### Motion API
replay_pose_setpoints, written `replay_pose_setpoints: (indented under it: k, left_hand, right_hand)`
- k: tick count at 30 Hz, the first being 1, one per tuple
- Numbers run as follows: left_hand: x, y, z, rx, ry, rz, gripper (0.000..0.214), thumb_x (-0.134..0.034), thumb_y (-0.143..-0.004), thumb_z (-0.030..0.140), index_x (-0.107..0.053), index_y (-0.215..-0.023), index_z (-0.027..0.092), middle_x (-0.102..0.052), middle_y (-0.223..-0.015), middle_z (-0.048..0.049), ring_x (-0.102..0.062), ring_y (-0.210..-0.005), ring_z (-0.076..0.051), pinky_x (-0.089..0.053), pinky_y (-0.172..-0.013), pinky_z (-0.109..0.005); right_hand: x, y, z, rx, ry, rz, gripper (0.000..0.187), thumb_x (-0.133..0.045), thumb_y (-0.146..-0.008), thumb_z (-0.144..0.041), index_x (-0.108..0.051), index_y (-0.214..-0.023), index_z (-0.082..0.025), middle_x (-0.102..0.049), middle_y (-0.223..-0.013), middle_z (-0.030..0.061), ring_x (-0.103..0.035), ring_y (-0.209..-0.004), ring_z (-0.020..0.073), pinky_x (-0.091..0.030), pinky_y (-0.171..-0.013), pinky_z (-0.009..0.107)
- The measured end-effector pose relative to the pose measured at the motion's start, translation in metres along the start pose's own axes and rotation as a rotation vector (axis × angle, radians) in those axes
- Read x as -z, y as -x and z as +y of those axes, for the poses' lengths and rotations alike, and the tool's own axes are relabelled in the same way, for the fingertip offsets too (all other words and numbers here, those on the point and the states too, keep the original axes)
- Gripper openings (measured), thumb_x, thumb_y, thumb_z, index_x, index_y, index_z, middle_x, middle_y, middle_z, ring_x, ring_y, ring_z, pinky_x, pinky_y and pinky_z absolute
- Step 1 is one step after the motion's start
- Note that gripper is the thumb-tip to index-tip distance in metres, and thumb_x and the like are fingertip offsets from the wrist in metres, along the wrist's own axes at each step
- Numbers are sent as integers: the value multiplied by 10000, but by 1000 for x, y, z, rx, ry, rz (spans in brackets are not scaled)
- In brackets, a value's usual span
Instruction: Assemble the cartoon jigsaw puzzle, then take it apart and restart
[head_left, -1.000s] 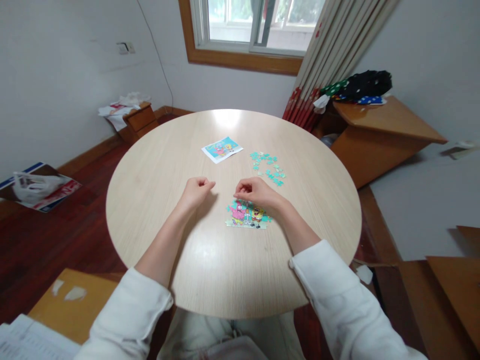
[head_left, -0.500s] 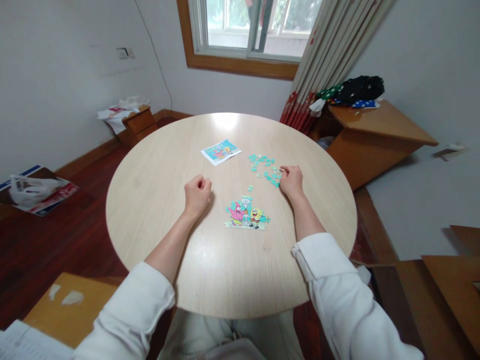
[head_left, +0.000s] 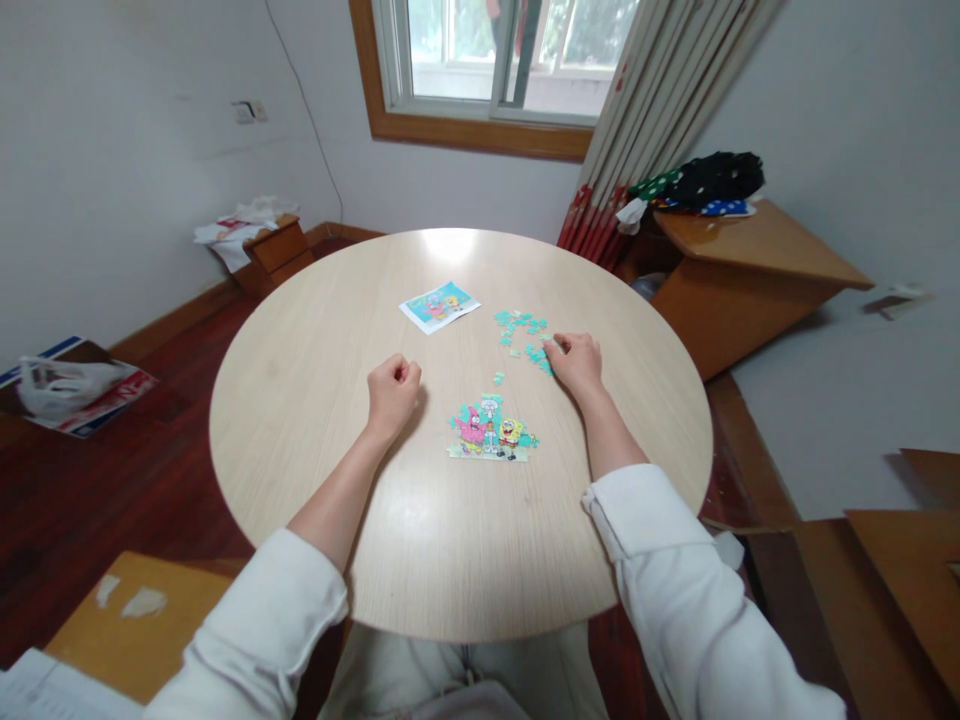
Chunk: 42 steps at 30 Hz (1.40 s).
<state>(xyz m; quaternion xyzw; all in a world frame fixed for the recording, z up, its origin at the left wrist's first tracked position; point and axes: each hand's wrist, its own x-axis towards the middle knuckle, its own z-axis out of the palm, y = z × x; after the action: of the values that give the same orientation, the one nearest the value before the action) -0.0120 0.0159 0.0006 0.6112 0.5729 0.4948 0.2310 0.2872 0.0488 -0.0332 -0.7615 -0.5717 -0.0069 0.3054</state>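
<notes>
On the head camera, my main worry is the right hand (head_left: 576,362), low over the near right edge of the loose jigsaw pieces (head_left: 519,322). The pieces are flat, thin and crowded, so I judge that a sideways brush of the knuckles could scatter or flip several at once, and a pinch could come up with two pieces or none. Many share the same turquoise, so picking a wrong one seems easy. The part-assembled SpongeBob jigsaw (head_left: 491,432) has a ragged far edge and nothing visible holding it down; pressure from one side could slide it on the smooth counter (head_left: 315,340) or split its seams. A stray piece (head_left: 499,379) lies just beyond that far edge, where a passing wrist might knock it.

Relative to the right hand, the loose pieces spread left and far, the closest ones right by its fingertips. Thumb and forefinger are drawn together there, but at this size I can't tell whether they grip a piece. The assembled part sits nearer and to the left, well apart from that hand. The left hand (head_left: 394,395) is curled into a fist, left of the assembled part and touching no piece that I can see. The printed reference picture (head_left: 439,306) lies farther off, left of the loose pieces.
</notes>
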Motion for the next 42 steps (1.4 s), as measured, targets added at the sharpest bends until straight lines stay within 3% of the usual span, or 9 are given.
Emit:
replay_pose_setpoints:
  k: [4, 8, 18, 26, 29, 31, 35, 42]
  left_hand:
    - [0, 1, 0, -6, 0, -4, 304, -464, -733, 202, -251, -516, 199, -272, -491, 61, -288, -514, -85, -251, -526, -225]
    - [-1, 1, 1, 4, -16, -13, 300, -460, -735, 209, -253, -517, 200, -272, -490, 58, -294, -516, -88, -258, -528, -226]
    - [-1, 2, 1, 4, -11, -25, 303, -463, -734, 210, -252, -516, 199, -277, -492, 58, -290, -515, -87, -254, -527, -227]
    - [0, 2, 4, 21, -38, -23, 311, -469, -732, 198, -256, -505, 197, -282, -484, 58, -298, -515, -88, -263, -533, -225]
    - [-1, 2, 5, 20, -29, -56, 316, -477, -731, 208, -259, -504, 196, -281, -483, 60, -297, -514, -87, -259, -531, -223]
    - [-2, 3, 4, 15, -26, -104, 322, -487, -735, 222, -264, -504, 196, -282, -482, 62, -298, -513, -86, -256, -531, -222]
    - [-3, 3, 3, 4, -30, -146, 324, -485, -741, 227, -267, -504, 195, -284, -478, 64, -300, -512, -84, -251, -535, -222]
    - [-2, 2, 2, -25, -10, -121, 320, -484, -733, 212, -264, -500, 198, -282, -475, 65, -295, -504, -83, -236, -527, -230]
  right_hand:
    - [2, 3, -10, -82, 18, 9, 392, -551, -778, -452, -716, -1036, -208, -594, -1070, 123, -494, -1008, 286, -381, -887, 432]
    - [3, 2, -14, -129, -21, -6, 334, -572, -751, -399, -726, -988, -222, -616, -1010, 108, -505, -994, 286, -383, -886, 446]
    - [-1, -5, -16, -222, -109, -59, 232, -608, -682, -306, -692, -871, -200, -676, -933, 76, -563, -955, 265, -342, -912, 467]
    - [17, 4, -38, -94, -339, 30, 135, -576, -738, -286, -645, -783, -178, -675, -832, 62, -588, -840, 209, -373, -892, 413]
    - [28, 13, -57, 27, -592, -166, 162, -599, -730, -280, -655, -849, -185, -665, -855, 57, -587, -818, 186, -446, -771, 338]
    - [32, 23, -71, 100, -696, -382, 147, -626, -720, -288, -660, -814, -181, -662, -827, 56, -585, -786, 174, -461, -740, 325]
    - [29, 43, -91, 90, -845, -654, 153, -674, -684, -290, -644, -758, -159, -631, -711, 35, -585, -688, 151, -479, -690, 322]
    - [22, 56, -95, 28, -946, -745, 180, -705, -654, -276, -638, -761, -148, -615, -649, 19, -605, -657, 149, -460, -626, 288]
